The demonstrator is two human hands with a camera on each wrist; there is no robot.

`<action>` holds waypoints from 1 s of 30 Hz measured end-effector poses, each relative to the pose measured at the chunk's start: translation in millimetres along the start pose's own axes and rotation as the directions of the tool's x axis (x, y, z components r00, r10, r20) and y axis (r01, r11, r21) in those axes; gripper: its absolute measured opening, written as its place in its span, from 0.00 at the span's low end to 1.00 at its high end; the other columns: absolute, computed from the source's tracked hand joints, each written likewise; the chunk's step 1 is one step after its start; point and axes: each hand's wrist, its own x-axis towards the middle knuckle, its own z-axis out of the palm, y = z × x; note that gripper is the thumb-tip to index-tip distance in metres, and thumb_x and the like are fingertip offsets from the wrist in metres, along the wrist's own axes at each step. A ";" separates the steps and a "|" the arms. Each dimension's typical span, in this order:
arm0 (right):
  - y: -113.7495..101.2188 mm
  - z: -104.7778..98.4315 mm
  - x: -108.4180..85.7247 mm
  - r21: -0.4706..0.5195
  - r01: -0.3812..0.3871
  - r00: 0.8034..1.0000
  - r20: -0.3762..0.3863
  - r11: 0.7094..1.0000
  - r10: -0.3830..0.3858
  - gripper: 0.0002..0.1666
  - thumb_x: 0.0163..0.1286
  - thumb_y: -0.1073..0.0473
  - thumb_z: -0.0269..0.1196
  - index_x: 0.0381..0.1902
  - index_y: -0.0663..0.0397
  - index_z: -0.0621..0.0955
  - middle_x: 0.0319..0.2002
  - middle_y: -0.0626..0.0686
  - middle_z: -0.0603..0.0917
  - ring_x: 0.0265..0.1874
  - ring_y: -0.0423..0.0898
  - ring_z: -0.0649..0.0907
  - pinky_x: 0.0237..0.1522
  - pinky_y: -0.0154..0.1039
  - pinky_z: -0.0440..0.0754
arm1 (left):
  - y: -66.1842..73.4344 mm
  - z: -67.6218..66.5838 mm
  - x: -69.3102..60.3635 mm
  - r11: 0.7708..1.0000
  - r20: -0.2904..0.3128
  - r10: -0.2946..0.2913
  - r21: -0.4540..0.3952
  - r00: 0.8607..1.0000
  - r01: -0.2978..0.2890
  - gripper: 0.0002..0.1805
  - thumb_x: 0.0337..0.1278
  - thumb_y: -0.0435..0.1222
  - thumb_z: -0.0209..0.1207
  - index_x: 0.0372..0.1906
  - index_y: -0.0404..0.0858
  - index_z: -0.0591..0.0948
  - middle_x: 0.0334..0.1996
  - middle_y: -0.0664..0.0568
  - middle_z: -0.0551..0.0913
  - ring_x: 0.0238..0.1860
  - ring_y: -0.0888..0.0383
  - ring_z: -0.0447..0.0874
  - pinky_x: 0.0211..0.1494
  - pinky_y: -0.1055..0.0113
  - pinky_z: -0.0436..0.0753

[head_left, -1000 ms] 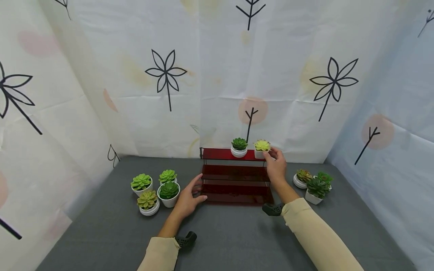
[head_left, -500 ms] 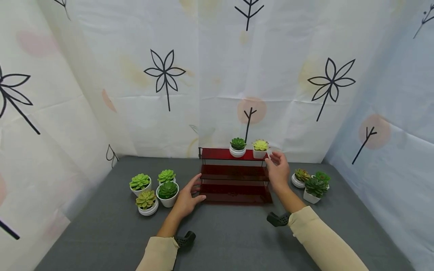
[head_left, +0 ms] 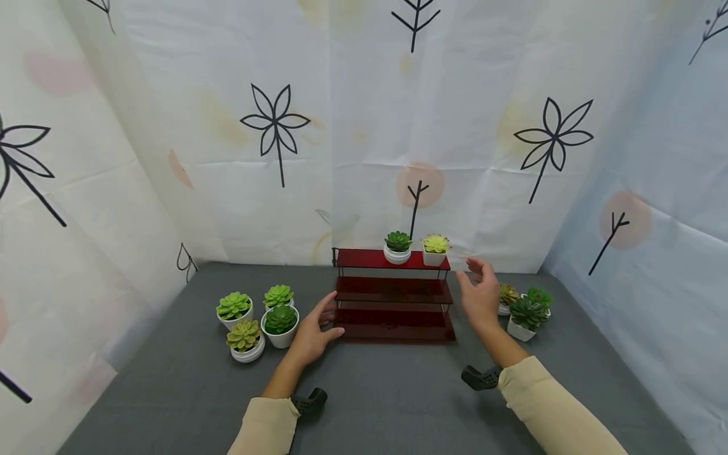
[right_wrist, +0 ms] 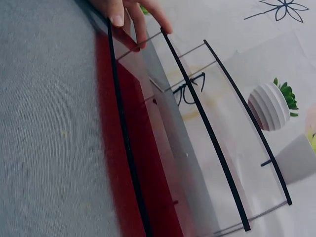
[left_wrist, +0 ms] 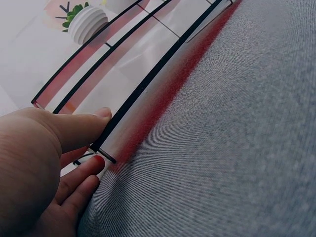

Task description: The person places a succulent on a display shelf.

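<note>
Grey table [head_left: 387, 401]: the right hand [head_left: 480, 296], loosely open and holding nothing, has drawn away from the yellow-green succulent [head_left: 435, 246]; the left hand [head_left: 309, 336] still grips the red rack [head_left: 392, 289].

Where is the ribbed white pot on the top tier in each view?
Head: ribbed pot just right of centre, atop the red shelf.
Left wrist: ribbed pot at upper left, near the top edge.
Right wrist: ribbed pot on the right, around mid-height.
Shared landmark: the red shelf.
</note>
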 end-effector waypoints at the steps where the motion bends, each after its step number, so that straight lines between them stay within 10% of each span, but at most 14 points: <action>1: 1.1 -1.9 0.3 -0.013 0.022 1.000 -0.008 1.000 -0.022 0.22 0.70 0.66 0.60 0.60 0.67 0.73 0.58 0.62 0.76 0.58 0.57 0.73 0.60 0.53 0.69 | -0.3 0.0 0.0 1.000 0.002 -0.002 -0.001 1.000 0.002 0.45 0.53 0.28 0.68 0.74 0.52 0.62 0.61 0.44 0.74 0.58 0.46 0.76 0.62 0.48 0.72; 10: 5.9 -24.4 4.4 -0.082 0.127 0.987 -0.090 0.988 -0.135 0.24 0.66 0.66 0.65 0.59 0.66 0.75 0.55 0.61 0.79 0.56 0.54 0.76 0.57 0.50 0.72 | 3.6 -2.0 1.2 1.000 -0.005 -0.007 -0.007 1.000 0.007 0.44 0.53 0.26 0.68 0.74 0.47 0.62 0.61 0.41 0.74 0.58 0.43 0.75 0.62 0.46 0.72; 30: 13.9 -80.7 -15.8 -0.060 0.038 0.972 -0.228 0.997 -0.051 0.24 0.68 0.63 0.65 0.59 0.67 0.74 0.54 0.58 0.78 0.54 0.37 0.74 0.56 0.30 0.69 | 1.0 -1.2 -0.5 1.000 0.005 0.006 -0.004 1.000 -0.005 0.45 0.53 0.28 0.68 0.75 0.49 0.62 0.61 0.43 0.74 0.57 0.46 0.76 0.61 0.48 0.73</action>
